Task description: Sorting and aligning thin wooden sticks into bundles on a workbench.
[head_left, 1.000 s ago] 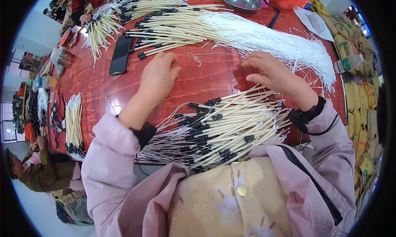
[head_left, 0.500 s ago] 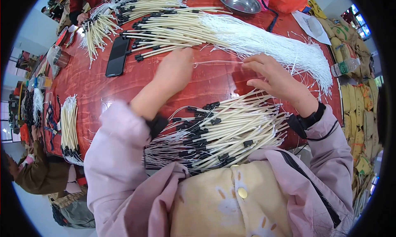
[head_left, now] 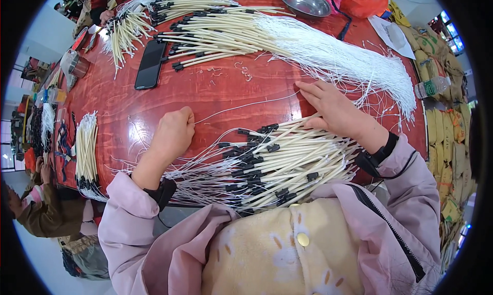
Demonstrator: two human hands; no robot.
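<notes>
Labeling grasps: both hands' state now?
Left hand: closed, pinching white string.
Right hand: open, fingers on cream tubes.

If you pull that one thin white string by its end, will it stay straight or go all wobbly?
Probably wobbly. The single white string runs in a loose curve between the left hand and right hand, so it looks limp. It seems very light, likely sliding easily over the glossy red table. The cream tubes lie straight, so they look stiffer.
</notes>
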